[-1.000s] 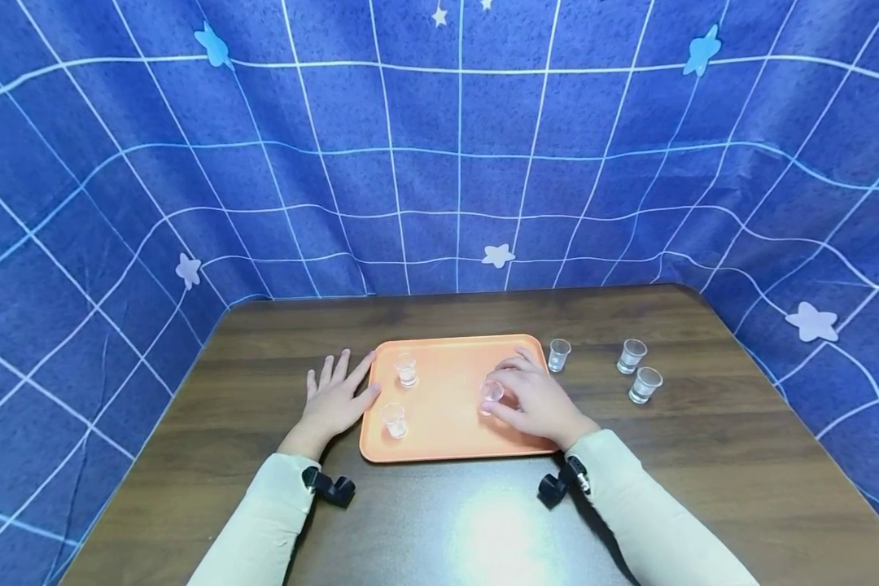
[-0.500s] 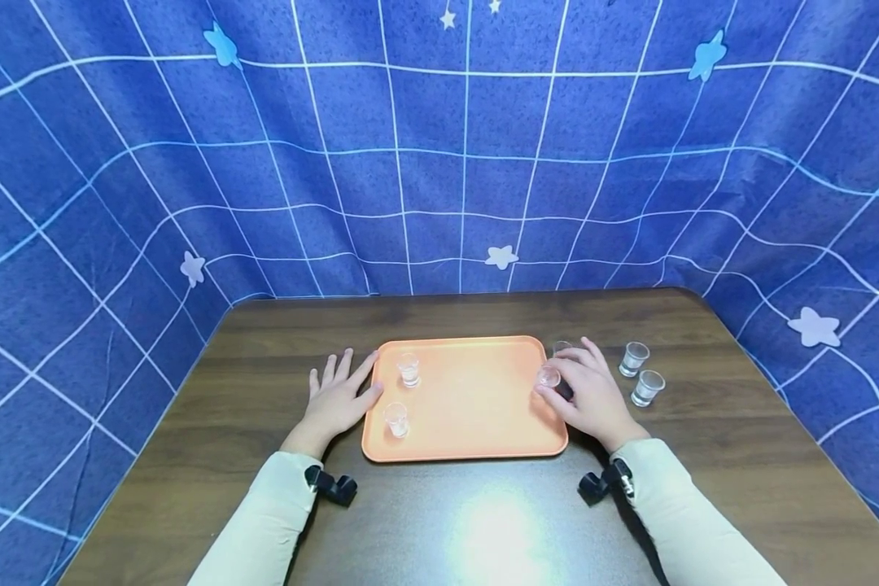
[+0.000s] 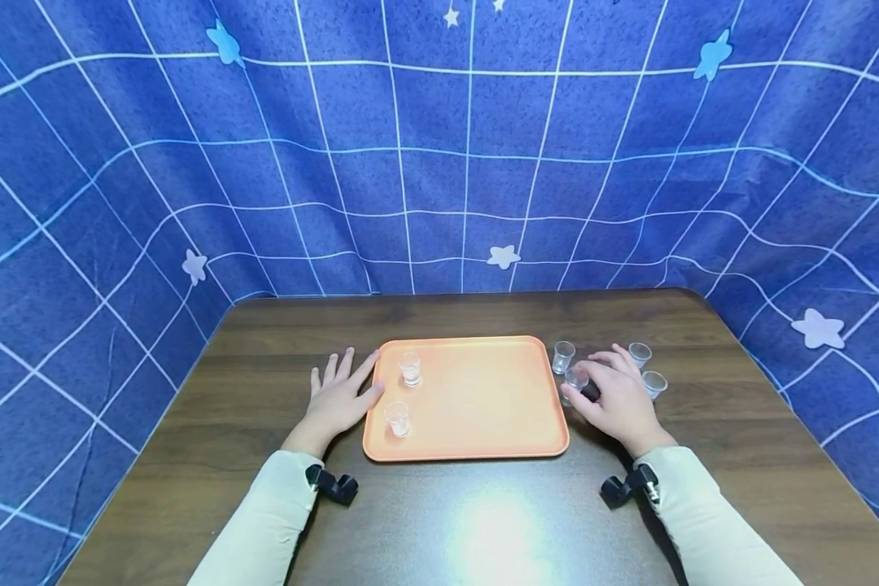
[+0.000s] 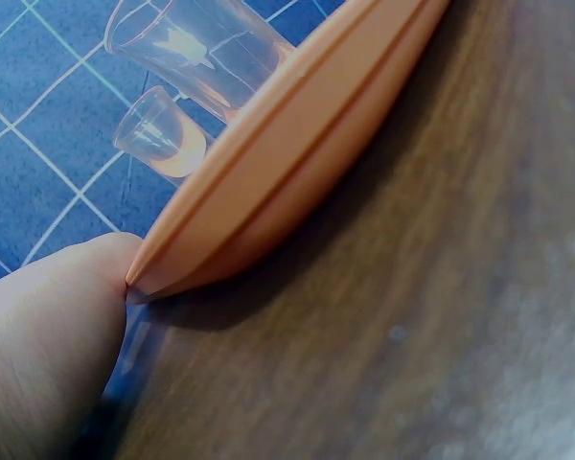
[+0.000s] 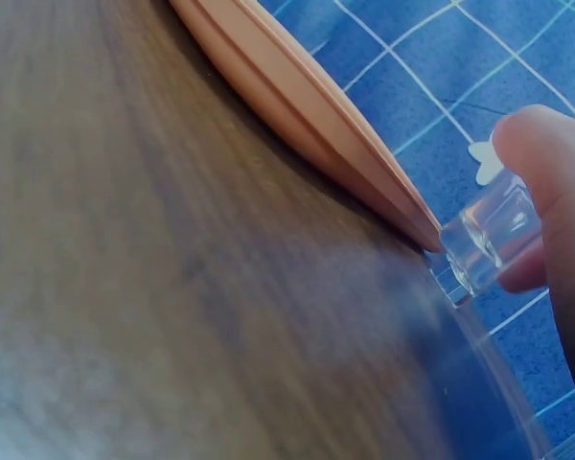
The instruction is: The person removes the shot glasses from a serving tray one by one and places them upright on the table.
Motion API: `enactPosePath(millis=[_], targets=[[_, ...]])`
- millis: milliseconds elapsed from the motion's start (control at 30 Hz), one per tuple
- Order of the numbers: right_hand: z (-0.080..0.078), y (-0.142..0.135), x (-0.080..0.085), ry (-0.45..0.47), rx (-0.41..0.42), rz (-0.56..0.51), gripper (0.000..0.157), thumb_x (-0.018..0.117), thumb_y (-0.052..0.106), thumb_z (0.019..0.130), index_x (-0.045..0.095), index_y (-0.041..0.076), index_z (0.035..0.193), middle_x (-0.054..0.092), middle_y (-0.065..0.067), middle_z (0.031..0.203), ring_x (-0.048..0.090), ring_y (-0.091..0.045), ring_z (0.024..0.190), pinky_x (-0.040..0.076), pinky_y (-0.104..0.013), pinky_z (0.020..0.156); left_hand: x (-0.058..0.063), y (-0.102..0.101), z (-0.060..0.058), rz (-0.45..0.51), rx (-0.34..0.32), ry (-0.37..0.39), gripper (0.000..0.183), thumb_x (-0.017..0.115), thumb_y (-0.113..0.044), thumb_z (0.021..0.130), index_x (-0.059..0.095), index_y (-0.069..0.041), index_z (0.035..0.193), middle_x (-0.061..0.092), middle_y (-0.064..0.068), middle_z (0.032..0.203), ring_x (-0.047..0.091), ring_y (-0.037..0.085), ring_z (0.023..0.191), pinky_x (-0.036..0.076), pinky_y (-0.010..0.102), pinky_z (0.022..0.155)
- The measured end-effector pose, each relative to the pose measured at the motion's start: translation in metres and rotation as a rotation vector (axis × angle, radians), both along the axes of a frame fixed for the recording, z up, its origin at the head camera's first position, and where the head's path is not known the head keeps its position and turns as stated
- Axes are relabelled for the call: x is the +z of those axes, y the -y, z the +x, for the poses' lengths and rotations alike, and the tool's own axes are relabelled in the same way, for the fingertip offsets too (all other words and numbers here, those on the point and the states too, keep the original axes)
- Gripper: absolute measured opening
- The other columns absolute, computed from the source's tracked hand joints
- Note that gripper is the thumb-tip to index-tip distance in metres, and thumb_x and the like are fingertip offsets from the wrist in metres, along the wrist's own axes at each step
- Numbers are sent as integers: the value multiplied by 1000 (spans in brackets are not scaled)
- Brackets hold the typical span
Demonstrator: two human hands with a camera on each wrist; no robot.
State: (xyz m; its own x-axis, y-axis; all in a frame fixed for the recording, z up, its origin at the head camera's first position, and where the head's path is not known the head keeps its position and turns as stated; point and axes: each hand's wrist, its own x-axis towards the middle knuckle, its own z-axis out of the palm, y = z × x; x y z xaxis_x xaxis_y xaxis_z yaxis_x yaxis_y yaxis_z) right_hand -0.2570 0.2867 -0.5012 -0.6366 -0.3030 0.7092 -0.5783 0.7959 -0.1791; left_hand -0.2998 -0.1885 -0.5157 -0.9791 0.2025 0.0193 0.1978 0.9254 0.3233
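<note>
My right hand [image 3: 618,400] pinches a small clear shot glass [image 3: 575,378] just outside the right edge of the orange tray [image 3: 483,399]. In the right wrist view the thumb and a finger hold this shot glass [image 5: 489,235] upright, its thick base close to the table. My left hand [image 3: 337,407] lies with spread, straight fingers at the tray's left edge; in the left wrist view its thumb [image 4: 57,326] touches the tray's rim [image 4: 268,144]. Two more shot glasses stand on the tray's left side, a far one [image 3: 410,369] and a near one [image 3: 398,419].
Behind the held glass stands another shot glass [image 3: 562,356] beside the tray. Two further glasses, a far one [image 3: 640,354] and a near one [image 3: 655,384], are partly hidden behind my right hand. A blue curtain [image 3: 439,179] surrounds the wooden table [image 3: 300,325].
My right hand has carried the shot glass from the tray's right half rightward over the edge to beside the tray. The left hand has stayed at the tray's left edge.
</note>
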Motion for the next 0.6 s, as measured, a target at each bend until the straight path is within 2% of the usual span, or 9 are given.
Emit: enactPosePath(millis=[300,600], targets=[[-1,-1,-3,65,-27,10,28,77,35,79,71,10,89,70,-3,78,63,-33,99,35,-59,108,1,0,-1,5,-2,4,68,38,-63,101,22,-38,162,11,18,168,0,47,153,-8,71,113],[-2,-2,-5,118,-44,23,27,74,35,81,71,10,91,70,-3,81,63,-33,101,34,-60,110,0,1,-1,2,8,22,69,37,-66,100,21,-38,162,10,18,169,-2,46,153,-8,71,114]])
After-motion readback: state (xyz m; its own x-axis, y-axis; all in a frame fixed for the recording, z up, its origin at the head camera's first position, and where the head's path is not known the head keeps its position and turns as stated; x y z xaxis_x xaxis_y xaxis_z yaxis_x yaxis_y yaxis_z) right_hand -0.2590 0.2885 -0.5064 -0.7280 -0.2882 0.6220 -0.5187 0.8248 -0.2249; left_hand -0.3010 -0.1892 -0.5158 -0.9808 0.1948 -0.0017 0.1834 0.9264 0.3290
